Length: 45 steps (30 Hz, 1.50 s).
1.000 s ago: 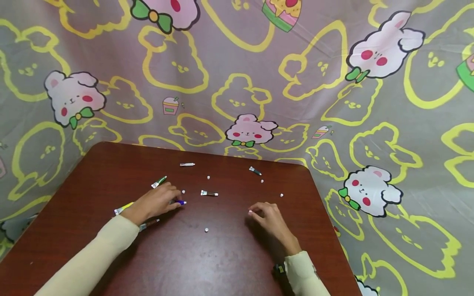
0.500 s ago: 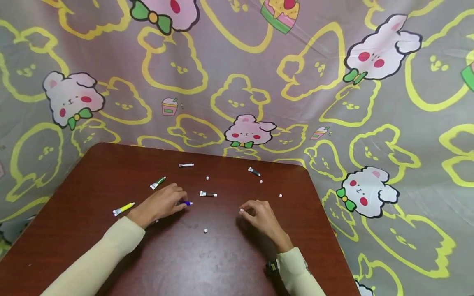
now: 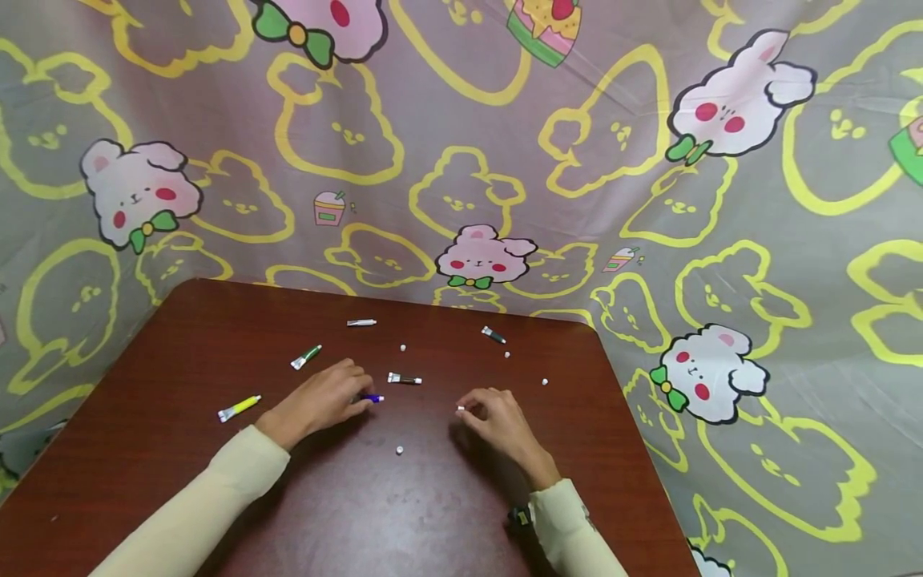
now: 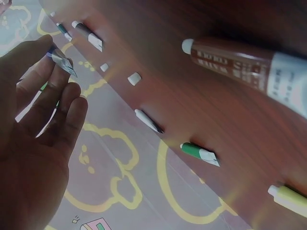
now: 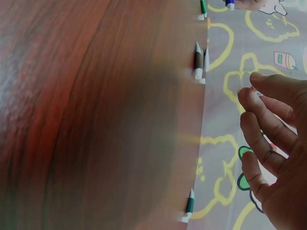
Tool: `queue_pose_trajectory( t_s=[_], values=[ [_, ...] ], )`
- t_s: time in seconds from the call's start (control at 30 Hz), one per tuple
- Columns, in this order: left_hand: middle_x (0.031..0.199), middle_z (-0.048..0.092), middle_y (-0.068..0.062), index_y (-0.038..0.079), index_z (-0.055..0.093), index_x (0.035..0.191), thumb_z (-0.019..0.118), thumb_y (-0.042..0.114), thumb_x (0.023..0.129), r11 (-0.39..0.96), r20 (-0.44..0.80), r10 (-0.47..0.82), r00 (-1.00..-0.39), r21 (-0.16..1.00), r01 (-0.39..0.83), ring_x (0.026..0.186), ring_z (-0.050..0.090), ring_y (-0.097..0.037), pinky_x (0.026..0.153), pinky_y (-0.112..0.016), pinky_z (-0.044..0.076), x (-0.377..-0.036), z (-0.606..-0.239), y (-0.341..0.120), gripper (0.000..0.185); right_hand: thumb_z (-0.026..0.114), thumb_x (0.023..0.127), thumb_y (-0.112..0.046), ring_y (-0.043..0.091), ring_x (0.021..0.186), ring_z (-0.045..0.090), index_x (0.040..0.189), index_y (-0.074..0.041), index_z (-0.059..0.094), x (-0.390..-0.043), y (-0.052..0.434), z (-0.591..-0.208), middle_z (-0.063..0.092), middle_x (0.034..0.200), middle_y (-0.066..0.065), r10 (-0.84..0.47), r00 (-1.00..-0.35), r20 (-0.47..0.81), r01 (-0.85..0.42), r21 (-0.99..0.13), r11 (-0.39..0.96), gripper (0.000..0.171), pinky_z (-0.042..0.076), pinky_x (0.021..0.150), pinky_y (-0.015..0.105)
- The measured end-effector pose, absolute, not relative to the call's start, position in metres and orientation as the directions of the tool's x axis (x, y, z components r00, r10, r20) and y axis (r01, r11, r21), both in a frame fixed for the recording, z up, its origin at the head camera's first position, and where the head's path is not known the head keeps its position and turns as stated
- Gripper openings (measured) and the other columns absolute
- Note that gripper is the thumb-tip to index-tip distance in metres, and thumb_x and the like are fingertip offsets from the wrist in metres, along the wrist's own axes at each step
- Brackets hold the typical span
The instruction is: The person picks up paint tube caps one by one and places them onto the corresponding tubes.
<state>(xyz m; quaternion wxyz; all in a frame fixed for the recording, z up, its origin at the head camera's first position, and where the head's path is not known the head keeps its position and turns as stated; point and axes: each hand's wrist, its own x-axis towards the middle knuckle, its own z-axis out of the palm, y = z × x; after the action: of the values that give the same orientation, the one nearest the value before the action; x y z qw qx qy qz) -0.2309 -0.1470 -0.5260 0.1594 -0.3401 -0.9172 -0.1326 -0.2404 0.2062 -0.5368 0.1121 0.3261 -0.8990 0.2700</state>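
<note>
Head view: left fingers (image 3: 352, 380) closed round a blue tube (image 3: 372, 398), right fingers (image 3: 474, 396) closed on a white cap (image 3: 460, 409)

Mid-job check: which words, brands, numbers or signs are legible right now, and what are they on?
None can be quoted with certainty.
Brown tube: pale lettering on its brown part and dark lettering on its white end, too blurred to read.
Yellow tube, green tube, white tube: any print is too small.
Blue tube: partly covered, nothing readable.
Backdrop cloth: drawings, no lettering visible.
</note>
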Motion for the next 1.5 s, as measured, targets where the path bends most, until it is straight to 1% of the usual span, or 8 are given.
queue_pose_trajectory(
  t_s=[0.17, 0.33, 0.53, 0.7, 0.83, 0.97, 1.2, 1.5],
  values=[
    [0.086, 0.071, 0.002, 0.013, 0.075, 0.089, 0.091, 0.02, 0.088, 0.726, 0.385, 0.585, -0.714, 0.144, 0.673, 0.082, 0.055, -0.016, 0.076, -0.034, 0.052, -0.231, -0.526, -0.143, 0.017, 0.084, 0.095, -0.018, 0.013, 0.083, 0.072, 0.105, -0.011, 0.082, -0.24, 0.202, -0.535, 0.081, 0.093, -0.006, -0.524, -0.768, 0.368, -0.64, -0.42, 0.644, 0.012, 0.052, 0.083, 0.037],
    [0.088, 0.072, 0.002, 0.014, 0.075, 0.091, 0.091, 0.023, 0.088, 0.723, 0.393, 0.587, -0.708, 0.139, 0.676, 0.084, 0.056, -0.016, 0.077, -0.034, 0.053, -0.232, -0.53, -0.141, 0.019, 0.084, 0.095, -0.019, 0.014, 0.086, 0.073, 0.105, -0.01, 0.082, -0.241, 0.198, -0.536, 0.081, 0.094, -0.005, -0.523, -0.772, 0.36, -0.635, -0.432, 0.64, 0.013, 0.054, 0.081, 0.035],
    [0.088, 0.072, 0.001, 0.012, 0.075, 0.091, 0.092, 0.021, 0.087, 0.711, 0.413, 0.595, -0.69, 0.13, 0.691, 0.083, 0.056, -0.017, 0.077, -0.034, 0.054, -0.231, -0.53, -0.14, 0.019, 0.083, 0.096, -0.019, 0.014, 0.088, 0.073, 0.105, -0.011, 0.082, -0.241, 0.192, -0.536, 0.081, 0.093, -0.005, -0.521, -0.778, 0.352, -0.629, -0.442, 0.64, 0.012, 0.054, 0.08, 0.033],
    [0.087, 0.072, 0.001, 0.012, 0.074, 0.09, 0.091, 0.021, 0.087, 0.704, 0.421, 0.606, -0.675, 0.112, 0.701, 0.082, 0.054, -0.016, 0.075, -0.033, 0.052, -0.229, -0.527, -0.138, 0.02, 0.083, 0.097, -0.02, 0.013, 0.088, 0.073, 0.105, -0.012, 0.083, -0.242, 0.188, -0.536, 0.081, 0.094, -0.006, -0.526, -0.779, 0.34, -0.627, -0.441, 0.642, 0.012, 0.056, 0.079, 0.031],
    [0.089, 0.072, 0.001, 0.013, 0.075, 0.091, 0.091, 0.021, 0.088, 0.701, 0.421, 0.612, -0.67, 0.104, 0.705, 0.083, 0.055, -0.016, 0.075, -0.033, 0.053, -0.227, -0.522, -0.135, 0.019, 0.083, 0.097, -0.02, 0.012, 0.088, 0.072, 0.105, -0.014, 0.082, -0.241, 0.185, -0.537, 0.081, 0.094, -0.006, -0.53, -0.777, 0.339, -0.629, -0.434, 0.645, 0.01, 0.056, 0.079, 0.03],
    [0.09, 0.072, 0.001, 0.012, 0.076, 0.093, 0.09, 0.021, 0.089, 0.697, 0.418, 0.611, -0.672, 0.118, 0.707, 0.084, 0.057, -0.016, 0.076, -0.033, 0.055, -0.224, -0.52, -0.132, 0.018, 0.083, 0.096, -0.021, 0.011, 0.087, 0.071, 0.105, -0.015, 0.082, -0.24, 0.182, -0.535, 0.081, 0.093, -0.006, -0.53, -0.778, 0.338, -0.628, -0.429, 0.649, 0.01, 0.055, 0.079, 0.03],
    [0.089, 0.071, 0.001, 0.013, 0.076, 0.093, 0.09, 0.019, 0.089, 0.686, 0.425, 0.605, -0.673, 0.15, 0.712, 0.085, 0.057, -0.016, 0.077, -0.034, 0.055, -0.222, -0.519, -0.127, 0.016, 0.082, 0.098, -0.021, 0.014, 0.09, 0.073, 0.107, -0.012, 0.083, -0.242, 0.176, -0.535, 0.081, 0.095, -0.005, -0.543, -0.774, 0.327, -0.633, -0.442, 0.636, 0.013, 0.056, 0.084, 0.035],
    [0.089, 0.071, 0.002, 0.013, 0.077, 0.093, 0.091, 0.021, 0.087, 0.685, 0.441, 0.607, -0.661, 0.131, 0.716, 0.086, 0.057, -0.016, 0.077, -0.033, 0.054, -0.222, -0.523, -0.123, 0.018, 0.084, 0.095, -0.019, 0.013, 0.088, 0.073, 0.104, -0.013, 0.082, -0.238, 0.167, -0.537, 0.081, 0.093, -0.005, -0.56, -0.746, 0.36, -0.666, -0.401, 0.63, 0.011, 0.055, 0.082, 0.035]
  ],
)
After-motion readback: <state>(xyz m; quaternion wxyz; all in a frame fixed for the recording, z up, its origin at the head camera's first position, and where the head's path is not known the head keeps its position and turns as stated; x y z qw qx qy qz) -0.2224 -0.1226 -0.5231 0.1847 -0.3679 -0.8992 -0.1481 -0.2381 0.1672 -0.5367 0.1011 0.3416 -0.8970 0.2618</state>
